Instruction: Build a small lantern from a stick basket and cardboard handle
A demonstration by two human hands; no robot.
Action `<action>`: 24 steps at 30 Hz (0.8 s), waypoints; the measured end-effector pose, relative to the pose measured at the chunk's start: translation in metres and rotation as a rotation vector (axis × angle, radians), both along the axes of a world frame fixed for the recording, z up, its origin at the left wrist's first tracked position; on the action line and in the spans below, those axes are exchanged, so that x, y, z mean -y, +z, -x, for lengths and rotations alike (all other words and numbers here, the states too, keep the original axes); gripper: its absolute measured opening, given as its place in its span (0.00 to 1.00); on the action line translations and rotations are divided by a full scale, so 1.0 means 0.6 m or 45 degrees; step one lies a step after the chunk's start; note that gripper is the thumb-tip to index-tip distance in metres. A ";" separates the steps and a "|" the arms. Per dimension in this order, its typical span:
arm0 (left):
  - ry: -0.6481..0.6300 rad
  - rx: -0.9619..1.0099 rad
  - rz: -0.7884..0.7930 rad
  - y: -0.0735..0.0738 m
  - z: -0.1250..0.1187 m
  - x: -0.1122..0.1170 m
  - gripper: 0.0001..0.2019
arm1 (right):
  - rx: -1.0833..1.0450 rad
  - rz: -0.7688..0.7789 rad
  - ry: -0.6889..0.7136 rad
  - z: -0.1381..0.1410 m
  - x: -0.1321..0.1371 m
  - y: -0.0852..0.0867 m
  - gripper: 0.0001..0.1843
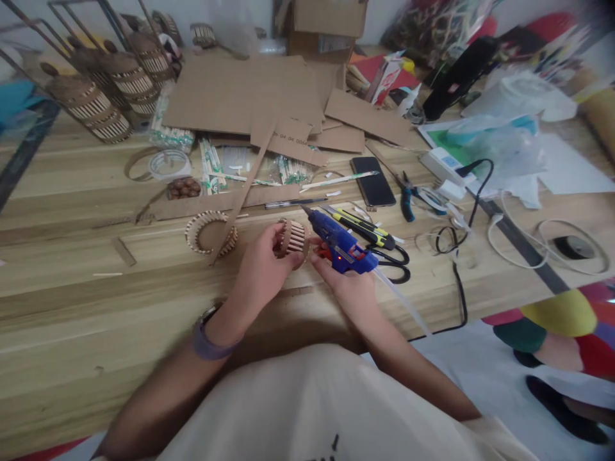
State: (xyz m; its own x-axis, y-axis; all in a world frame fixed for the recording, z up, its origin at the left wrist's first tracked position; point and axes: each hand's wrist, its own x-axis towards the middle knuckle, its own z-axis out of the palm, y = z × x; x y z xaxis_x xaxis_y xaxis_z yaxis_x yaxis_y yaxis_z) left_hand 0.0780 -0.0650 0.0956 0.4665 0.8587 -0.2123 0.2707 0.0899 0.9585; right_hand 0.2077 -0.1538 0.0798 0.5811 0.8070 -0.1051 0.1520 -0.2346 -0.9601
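Observation:
My left hand (266,261) is closed around a small cylinder of pale sticks and brown cardboard bands (294,237). In my right hand (353,291) is a blue hot glue gun (336,240), its nozzle pointing up and left, a small light glowing on its body. My right fingertips are close to the cylinder's right side; whether they touch it I cannot tell. A clear glue stick (403,299) trails from the gun's back. Left of my hands lies a curved band of sticks and cardboard (204,230), with a long cardboard strip (247,182) across it.
Beyond my hands lie a black phone (373,182), a yellow-black cutter (365,229), black-handled scissors (394,264), pliers (407,202) and a pen (288,203). Cardboard sheets (230,89) and a tape roll (168,163) lie farther back. Finished stick-and-cardboard lanterns (91,105) stand back left. A black cord (459,282) runs down right.

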 end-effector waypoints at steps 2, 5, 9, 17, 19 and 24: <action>0.010 -0.015 -0.003 0.002 -0.004 0.003 0.23 | 0.053 0.007 -0.018 0.001 0.000 -0.003 0.17; 0.023 -0.046 -0.020 0.002 -0.009 0.008 0.24 | 0.129 -0.019 -0.047 0.002 0.001 -0.009 0.17; 0.042 -0.084 -0.070 0.001 -0.016 0.015 0.24 | 0.186 -0.007 -0.059 0.001 0.002 -0.015 0.14; 0.052 -0.140 -0.144 -0.007 -0.018 0.021 0.24 | 0.103 -0.032 -0.001 -0.005 -0.006 -0.017 0.16; 0.047 -0.148 -0.143 -0.007 -0.018 0.022 0.23 | 0.112 -0.015 0.011 -0.008 -0.007 -0.018 0.16; 0.046 -0.176 -0.147 -0.004 -0.017 0.022 0.23 | 0.086 -0.015 0.021 -0.008 -0.007 -0.017 0.15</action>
